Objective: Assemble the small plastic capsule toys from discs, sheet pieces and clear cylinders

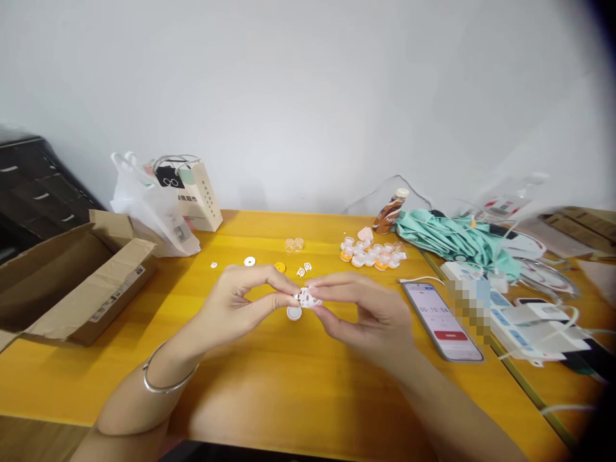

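Observation:
Between my two hands, above the table, is a small white plastic part [308, 297] with openings in it. My left hand [248, 296] pinches its left side between thumb and forefinger. The fingers of my right hand [363, 311] close on its right side. Just below it a round white cap [294, 312] lies on the table. Behind my hands are two small white cut-out pieces [304, 269], a yellow ring [280, 267], a white disc [249, 261] and a few clear round cups [294, 244]. A tiny white piece [213, 264] lies farther left.
An open cardboard box [77, 282], a plastic bag [154, 208] and a paper bag [199, 196] stand left. Several white-and-orange round containers [373, 252] cluster back right, near a brown bottle [391, 212], green cloth [452, 237], a phone [443, 321] and power strips [510, 321].

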`<state>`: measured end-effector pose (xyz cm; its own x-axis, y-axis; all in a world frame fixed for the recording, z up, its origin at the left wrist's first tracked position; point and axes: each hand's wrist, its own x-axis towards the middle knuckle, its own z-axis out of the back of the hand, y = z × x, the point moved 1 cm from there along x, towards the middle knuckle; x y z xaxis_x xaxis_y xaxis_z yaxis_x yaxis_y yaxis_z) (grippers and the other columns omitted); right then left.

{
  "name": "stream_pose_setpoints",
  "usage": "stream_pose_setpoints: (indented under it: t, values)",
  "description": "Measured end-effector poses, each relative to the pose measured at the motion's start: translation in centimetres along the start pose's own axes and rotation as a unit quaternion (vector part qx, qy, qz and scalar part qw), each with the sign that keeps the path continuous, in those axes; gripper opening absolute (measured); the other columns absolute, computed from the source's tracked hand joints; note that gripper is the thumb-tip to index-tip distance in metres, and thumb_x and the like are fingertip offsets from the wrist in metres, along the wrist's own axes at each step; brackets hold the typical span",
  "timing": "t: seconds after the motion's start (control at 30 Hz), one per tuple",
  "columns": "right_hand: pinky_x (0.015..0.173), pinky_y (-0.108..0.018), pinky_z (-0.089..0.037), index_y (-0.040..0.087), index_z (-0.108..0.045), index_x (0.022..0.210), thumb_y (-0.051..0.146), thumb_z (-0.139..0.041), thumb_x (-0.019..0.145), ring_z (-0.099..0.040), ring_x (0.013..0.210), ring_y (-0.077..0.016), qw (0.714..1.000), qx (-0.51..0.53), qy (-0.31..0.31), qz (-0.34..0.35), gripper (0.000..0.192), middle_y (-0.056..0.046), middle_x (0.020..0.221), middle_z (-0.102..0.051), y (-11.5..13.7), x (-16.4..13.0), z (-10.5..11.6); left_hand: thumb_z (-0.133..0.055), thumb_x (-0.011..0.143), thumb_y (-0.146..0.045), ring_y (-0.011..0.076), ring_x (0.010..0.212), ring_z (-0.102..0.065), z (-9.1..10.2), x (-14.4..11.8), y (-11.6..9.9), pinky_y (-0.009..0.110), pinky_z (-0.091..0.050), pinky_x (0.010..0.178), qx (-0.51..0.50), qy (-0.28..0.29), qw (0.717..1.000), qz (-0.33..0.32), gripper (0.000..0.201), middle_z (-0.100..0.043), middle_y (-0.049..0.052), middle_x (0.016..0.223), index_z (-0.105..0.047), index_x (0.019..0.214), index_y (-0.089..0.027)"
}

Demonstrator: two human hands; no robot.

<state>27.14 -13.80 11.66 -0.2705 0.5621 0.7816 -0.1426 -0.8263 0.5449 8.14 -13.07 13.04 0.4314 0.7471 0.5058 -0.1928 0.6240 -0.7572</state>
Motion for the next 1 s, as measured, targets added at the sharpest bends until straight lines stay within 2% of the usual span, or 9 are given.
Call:
stream_pose_setpoints:
  t: [0.1,0.33,0.47,0.7,0.83,1.0]
  values:
    - [0.072,-0.027,-0.057,0.023,-0.065,0.096,0.006,-0.062,0.073,-0.067,0.081,-0.0139,0.999,-0.02,0.028,0.015,0.028,-0.003,0.087,-0.07,0.3,0.0,0.1,-0.062,0.076,-0.009,0.0115,0.07,-0.065,0.0,-0.1,0.1,0.021,-0.051,0.067,0.004,-0.005,1.0,-0.005,0.009,-0.07,0.002,0.076,-0.066,0.078,-0.016]
    - [0.074,-0.026,-0.057,0.023,-0.063,0.1,0.008,-0.059,0.077,-0.066,0.084,-0.0129,0.996,-0.075,0.043,0.03,0.028,-0.004,0.095,-0.068,0.6,-0.1,0.2,-0.063,0.076,-0.011,0.0112,0.07,-0.065,-0.2,-0.1,0.2,0.021,-0.051,0.067,-0.009,-0.027,1.0,0.004,0.006,-0.07,0.001,0.075,-0.065,0.077,-0.017]
    - [0.077,-0.024,-0.057,0.02,-0.061,0.103,0.007,-0.06,0.076,-0.065,0.087,-0.0129,0.99,-0.113,0.05,0.069,0.03,-0.006,0.097,-0.067,0.3,-0.4,0.2,-0.063,0.076,-0.012,0.0104,0.068,-0.064,-0.3,-0.1,0.0,0.02,-0.051,0.066,-0.012,-0.043,0.999,0.009,0.005,-0.07,0.0,0.073,-0.065,0.076,-0.017]
    - [0.083,-0.027,-0.057,0.02,-0.05,0.12,0.007,-0.055,0.08,-0.062,0.099,-0.0155,0.958,-0.236,0.048,0.153,0.042,-0.007,0.11,-0.064,-0.6,-1.5,-0.1,-0.064,0.076,-0.015,0.011,0.067,-0.063,-0.4,-0.1,0.3,0.023,-0.05,0.067,-0.02,-0.054,0.998,0.034,0.002,-0.069,0.001,0.074,-0.065,0.076,-0.017]
    - [0.084,-0.028,-0.057,0.015,-0.051,0.117,0.007,-0.056,0.08,-0.06,0.103,-0.0172,0.933,-0.294,0.056,0.202,0.038,-0.009,0.106,-0.066,-0.4,-1.4,0.1,-0.064,0.077,-0.016,0.0107,0.067,-0.062,-0.4,-0.1,0.4,0.022,-0.049,0.066,-0.027,-0.044,0.997,0.048,0.002,-0.068,0.0,0.073,-0.064,0.075,-0.017]
    - [0.083,-0.029,-0.056,0.013,-0.053,0.112,0.006,-0.054,0.081,-0.06,0.103,-0.0175,0.929,-0.289,0.084,0.216,0.032,-0.009,0.099,-0.067,-0.1,-1.0,0.4,-0.063,0.078,-0.017,0.0112,0.068,-0.061,-0.5,-0.2,0.4,0.023,-0.048,0.066,-0.03,-0.03,0.998,0.049,0.002,-0.068,0.001,0.074,-0.064,0.076,-0.017]
